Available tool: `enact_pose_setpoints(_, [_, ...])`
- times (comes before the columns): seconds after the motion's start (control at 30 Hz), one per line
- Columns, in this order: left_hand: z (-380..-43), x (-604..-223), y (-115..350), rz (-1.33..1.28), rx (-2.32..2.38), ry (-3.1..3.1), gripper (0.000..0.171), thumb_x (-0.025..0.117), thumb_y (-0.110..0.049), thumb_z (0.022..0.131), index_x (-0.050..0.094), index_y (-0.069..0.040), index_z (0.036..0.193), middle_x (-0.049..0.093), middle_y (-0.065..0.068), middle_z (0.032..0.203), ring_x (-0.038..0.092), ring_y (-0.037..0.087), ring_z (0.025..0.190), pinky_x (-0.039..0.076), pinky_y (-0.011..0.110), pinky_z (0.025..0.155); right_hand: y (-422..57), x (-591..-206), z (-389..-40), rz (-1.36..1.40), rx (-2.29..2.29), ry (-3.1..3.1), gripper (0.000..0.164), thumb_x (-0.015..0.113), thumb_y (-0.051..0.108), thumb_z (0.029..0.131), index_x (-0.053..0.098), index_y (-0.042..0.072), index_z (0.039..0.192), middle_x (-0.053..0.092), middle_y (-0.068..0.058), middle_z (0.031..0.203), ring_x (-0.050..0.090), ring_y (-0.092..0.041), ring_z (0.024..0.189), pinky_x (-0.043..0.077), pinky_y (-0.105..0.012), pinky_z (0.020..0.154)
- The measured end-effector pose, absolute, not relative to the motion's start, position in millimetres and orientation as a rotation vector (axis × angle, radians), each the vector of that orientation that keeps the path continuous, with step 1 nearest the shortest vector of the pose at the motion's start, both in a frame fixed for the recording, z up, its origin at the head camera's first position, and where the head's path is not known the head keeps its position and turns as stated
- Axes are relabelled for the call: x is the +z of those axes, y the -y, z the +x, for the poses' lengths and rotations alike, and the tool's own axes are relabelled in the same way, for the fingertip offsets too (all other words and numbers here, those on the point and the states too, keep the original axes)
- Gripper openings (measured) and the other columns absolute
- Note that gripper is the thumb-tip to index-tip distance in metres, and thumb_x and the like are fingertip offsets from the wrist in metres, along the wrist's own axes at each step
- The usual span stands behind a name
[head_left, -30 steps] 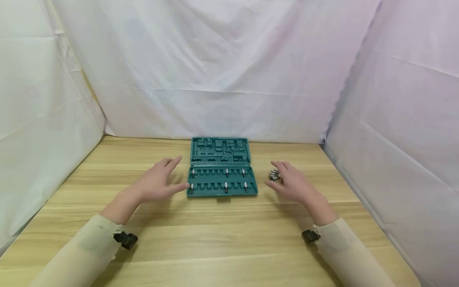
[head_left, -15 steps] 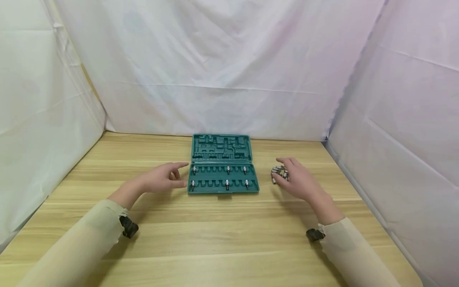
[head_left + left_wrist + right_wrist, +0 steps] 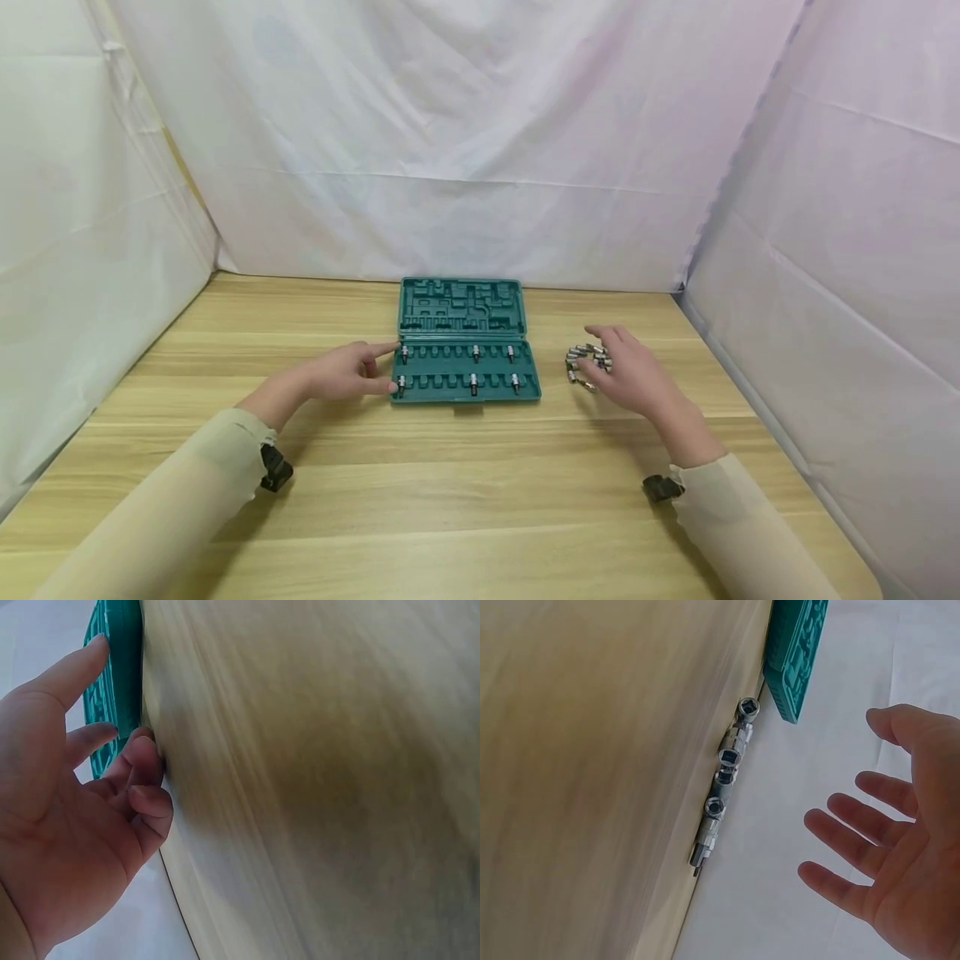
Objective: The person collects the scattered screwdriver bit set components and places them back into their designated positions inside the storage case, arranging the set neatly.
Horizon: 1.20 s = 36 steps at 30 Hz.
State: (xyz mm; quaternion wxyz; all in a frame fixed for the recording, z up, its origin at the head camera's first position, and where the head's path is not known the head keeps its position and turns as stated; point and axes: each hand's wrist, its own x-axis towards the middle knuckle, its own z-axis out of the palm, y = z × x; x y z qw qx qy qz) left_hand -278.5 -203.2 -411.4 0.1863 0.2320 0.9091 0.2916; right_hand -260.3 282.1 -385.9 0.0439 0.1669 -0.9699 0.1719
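Observation:
A green plastic socket case (image 3: 465, 368) lies unfolded on the table, with several silver bit sockets (image 3: 473, 383) in its two rows of slots. My left hand (image 3: 341, 373) is at the case's left edge, thumb and index fingertip right at the rim. In the left wrist view its other fingers bend loosely near the wood, beside the case's side wall (image 3: 124, 660). Over a loose pile of metal bit sockets (image 3: 577, 358) to the right of the case hovers my right hand (image 3: 628, 373). Its fingers are spread and hold nothing in the right wrist view, apart from the sockets (image 3: 724, 778).
The case's moulded lid (image 3: 461, 306) lies folded back toward the rear curtain (image 3: 450, 167). White cloth also hangs on the left and right sides of the wooden table (image 3: 465, 492). Dark straps with cameras sit at both wrists.
My left hand has come to the case's left edge, its index finger now pointing to the rim. My right hand has shifted slightly right, and the loose sockets beneath it are more spread out and visible.

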Motion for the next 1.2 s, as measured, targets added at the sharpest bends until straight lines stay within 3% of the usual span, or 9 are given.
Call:
enact_pose_setpoints(0.27, [-275.6, -410.9, 200.9, 0.634, 0.829, -2.547, 0.09, 0.074, -0.044, 0.106, 0.027, -0.011, 0.175, 0.065, 0.011, 0.11, 0.061, 0.02, 0.092, 0.052, 0.037, 0.08, -289.3, -383.9, -261.9, 0.497, 0.555, 2.95, 0.066, 0.063, 0.035, 0.113, 0.043, -0.002, 0.164, 0.05, -0.031, 0.16, 0.054, -0.052, 0.143, 0.045, -0.068, 0.117])
enact_pose_setpoints(0.47, [-275.1, -412.4, 202.0, 0.615, 0.817, -2.552, 0.09, 0.073, -0.049, 0.105, 0.027, -0.017, 0.176, 0.06, 0.014, 0.124, 0.06, 0.022, 0.105, 0.052, 0.037, 0.087, -304.3, -380.7, -268.2, 0.439, 0.69, 2.919, 0.063, 0.061, 0.034, 0.113, 0.044, -0.003, 0.163, 0.05, -0.03, 0.161, 0.056, -0.051, 0.141, 0.046, -0.069, 0.116])
enact_pose_setpoints(0.63, [-275.2, -411.1, 204.9, 0.601, 0.849, -2.539, 0.09, 0.073, -0.046, 0.106, 0.027, -0.016, 0.176, 0.059, 0.017, 0.127, 0.06, 0.024, 0.107, 0.052, 0.037, 0.086, -321.3, -381.4, -279.7, 0.414, 0.862, 2.859, 0.054, 0.06, 0.03, 0.114, 0.053, -0.004, 0.156, 0.061, -0.031, 0.15, 0.062, -0.05, 0.133, 0.049, -0.066, 0.113])
enact_pose_setpoints(0.73, [-274.9, -410.7, 205.7, 0.588, 0.858, -2.532, 0.09, 0.074, -0.046, 0.105, 0.027, -0.017, 0.176, 0.059, 0.016, 0.126, 0.059, 0.024, 0.106, 0.051, 0.037, 0.085, -334.7, -385.1, -286.1, 0.364, 0.907, 2.849, 0.047, 0.06, 0.029, 0.114, 0.06, -0.001, 0.151, 0.067, -0.027, 0.142, 0.067, -0.046, 0.126, 0.055, -0.06, 0.104])
enact_pose_setpoints(0.93, [-274.9, -412.3, 205.5, 0.579, 0.851, -2.53, 0.091, 0.075, -0.047, 0.104, 0.027, -0.018, 0.176, 0.058, 0.013, 0.119, 0.054, 0.024, 0.101, 0.048, 0.038, 0.083, -360.6, -391.6, -293.9, 0.276, 1.045, 2.896, 0.042, 0.062, 0.031, 0.114, 0.067, -0.001, 0.14, 0.073, -0.025, 0.131, 0.07, -0.027, 0.11, 0.059, -0.036, 0.089])
enact_pose_setpoints(1.07, [-274.9, -413.4, 205.4, 0.577, 0.86, -2.523, 0.091, 0.075, -0.045, 0.104, 0.027, -0.018, 0.176, 0.058, 0.013, 0.118, 0.053, 0.024, 0.101, 0.048, 0.038, 0.083, -371.4, -394.1, -295.9, 0.299, 1.159, 2.957, 0.042, 0.065, 0.027, 0.113, 0.066, -0.005, 0.14, 0.072, -0.028, 0.133, 0.072, -0.022, 0.106, 0.062, -0.038, 0.089])
enact_pose_setpoints(1.2, [-276.7, -412.9, 203.5, 0.594, 0.857, -2.511, 0.091, 0.076, -0.044, 0.105, 0.027, -0.016, 0.176, 0.06, 0.013, 0.114, 0.055, 0.023, 0.095, 0.048, 0.037, 0.08, -378.5, -397.7, -295.4, 0.284, 1.096, 3.03, 0.038, 0.068, 0.027, 0.111, 0.07, 0.0, 0.138, 0.073, -0.023, 0.137, 0.072, -0.024, 0.11, 0.06, -0.037, 0.089])
